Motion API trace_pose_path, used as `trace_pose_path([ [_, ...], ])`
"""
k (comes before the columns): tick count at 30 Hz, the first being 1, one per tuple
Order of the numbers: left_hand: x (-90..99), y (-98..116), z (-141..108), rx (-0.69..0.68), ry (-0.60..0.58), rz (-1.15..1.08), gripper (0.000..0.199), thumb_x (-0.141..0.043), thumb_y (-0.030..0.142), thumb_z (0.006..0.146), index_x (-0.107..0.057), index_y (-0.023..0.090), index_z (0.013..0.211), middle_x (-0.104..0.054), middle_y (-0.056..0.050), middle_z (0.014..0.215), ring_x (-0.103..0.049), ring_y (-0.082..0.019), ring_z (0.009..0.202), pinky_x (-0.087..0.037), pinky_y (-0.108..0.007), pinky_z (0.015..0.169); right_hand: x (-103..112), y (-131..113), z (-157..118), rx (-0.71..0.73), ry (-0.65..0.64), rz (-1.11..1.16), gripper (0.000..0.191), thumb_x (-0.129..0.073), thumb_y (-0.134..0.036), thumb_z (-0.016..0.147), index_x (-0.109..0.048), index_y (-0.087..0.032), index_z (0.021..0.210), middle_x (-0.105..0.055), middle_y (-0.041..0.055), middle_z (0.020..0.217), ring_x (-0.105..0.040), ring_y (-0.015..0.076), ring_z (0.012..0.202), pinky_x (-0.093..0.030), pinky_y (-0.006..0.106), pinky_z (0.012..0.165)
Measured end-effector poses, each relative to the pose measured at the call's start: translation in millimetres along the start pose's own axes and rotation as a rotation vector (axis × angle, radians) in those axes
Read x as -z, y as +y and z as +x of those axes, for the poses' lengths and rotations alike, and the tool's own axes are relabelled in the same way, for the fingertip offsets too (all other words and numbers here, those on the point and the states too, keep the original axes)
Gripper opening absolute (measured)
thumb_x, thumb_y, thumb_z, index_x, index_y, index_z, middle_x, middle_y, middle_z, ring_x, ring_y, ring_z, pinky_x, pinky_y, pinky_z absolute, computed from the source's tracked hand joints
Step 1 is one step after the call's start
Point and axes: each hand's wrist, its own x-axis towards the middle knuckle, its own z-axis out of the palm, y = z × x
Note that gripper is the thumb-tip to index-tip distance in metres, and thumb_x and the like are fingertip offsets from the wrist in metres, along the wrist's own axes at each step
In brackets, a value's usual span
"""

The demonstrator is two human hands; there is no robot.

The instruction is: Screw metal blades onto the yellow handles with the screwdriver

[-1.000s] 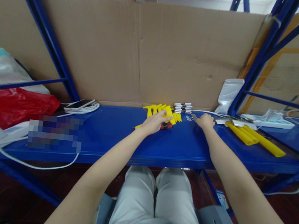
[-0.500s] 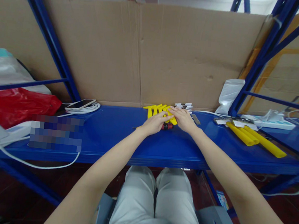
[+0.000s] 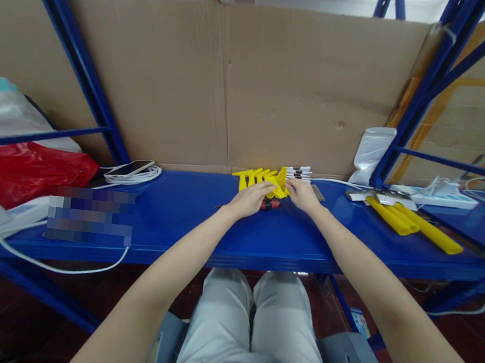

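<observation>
My left hand (image 3: 249, 199) is closed at the edge of a yellow plastic piece (image 3: 279, 192), its fingers stretched toward the right. From the other side my right hand (image 3: 302, 193) pinches the same piece, part of which stands up between the hands. Fingers hide much of its shape. Several similar yellow pieces (image 3: 249, 176) lie in a row just behind my left hand. Below the fingers rests a screwdriver (image 3: 270, 204) with a red and black handle, its thin shaft pointing left. A stack of white strips with dark marks (image 3: 299, 172) and a flat grey metal plate (image 3: 318, 193) lie beyond my right hand.
Scrapers with yellow handles (image 3: 428, 227) lie on the right of the blue shelf (image 3: 177, 221). At left are a phone (image 3: 135, 167) on a coiled white cable (image 3: 150, 176) and a red bag (image 3: 31, 168). A cardboard sheet (image 3: 278, 93) stands behind; a silver pouch (image 3: 373, 155) leans right.
My right hand has drawn back slightly to the right and down. A yellow part that lay under the hands now stands up between them. My left hand has barely moved.
</observation>
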Motion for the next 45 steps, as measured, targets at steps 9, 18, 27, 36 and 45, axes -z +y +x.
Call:
trace_pose_path([
  [9, 1.3, 3, 1, 0.020, -0.024, 0.004, 0.061, -0.039, 0.001, 0.084, -0.055, 0.025, 0.138, -0.054, -0.007, 0.146, -0.050, -0.021, 0.134, -0.039, -0.043, 0.112, -12, -12, -1, -0.083, -0.043, 0.222, 0.016, -0.051, -0.015, 0.082, -0.066, -0.017, 0.085, -0.071, 0.0073, 0.086, -0.063, 0.0187, 0.078, -0.046, 0.027, 0.073],
  [18, 1.8, 4, 1, 0.051, -0.030, 0.007, 0.059, -0.039, 0.001, 0.085, -0.055, 0.024, 0.137, -0.053, -0.008, 0.147, -0.051, -0.022, 0.133, -0.040, -0.043, 0.112, -10, -13, -2, -0.184, -0.138, 0.246, 0.010, -0.055, -0.013, 0.078, -0.065, -0.016, 0.077, -0.069, 0.0041, 0.078, -0.061, 0.0148, 0.070, -0.044, 0.024, 0.067],
  [27, -0.6, 0, 1, 0.047, -0.011, -0.006, 0.057, -0.040, 0.004, 0.086, -0.056, 0.024, 0.137, -0.053, -0.008, 0.146, -0.050, -0.022, 0.134, -0.041, -0.044, 0.111, 7, -9, -7, -0.076, -0.270, 0.150, 0.013, -0.059, -0.016, 0.079, -0.072, -0.017, 0.077, -0.072, 0.0039, 0.079, -0.064, 0.0164, 0.074, -0.046, 0.024, 0.069],
  [36, -1.1, -2, 1, 0.054, -0.008, -0.014, 0.057, -0.040, 0.003, 0.086, -0.056, 0.023, 0.136, -0.053, -0.008, 0.146, -0.050, -0.022, 0.134, -0.041, -0.044, 0.111, 27, -21, -14, -0.104, -0.458, 0.132, 0.013, -0.070, -0.029, 0.075, -0.071, -0.018, 0.083, -0.072, 0.0034, 0.078, -0.062, 0.0167, 0.068, -0.044, 0.024, 0.062],
  [45, -2.8, -3, 1, 0.037, 0.022, -0.031, 0.056, -0.040, 0.002, 0.084, -0.058, 0.022, 0.134, -0.055, -0.009, 0.144, -0.051, -0.022, 0.133, -0.039, -0.046, 0.112, 26, 0, -10, -0.341, -0.385, 0.115, 0.027, -0.061, -0.019, 0.079, -0.056, -0.017, 0.052, -0.052, -0.0026, 0.051, -0.045, 0.0089, 0.050, -0.032, 0.022, 0.051],
])
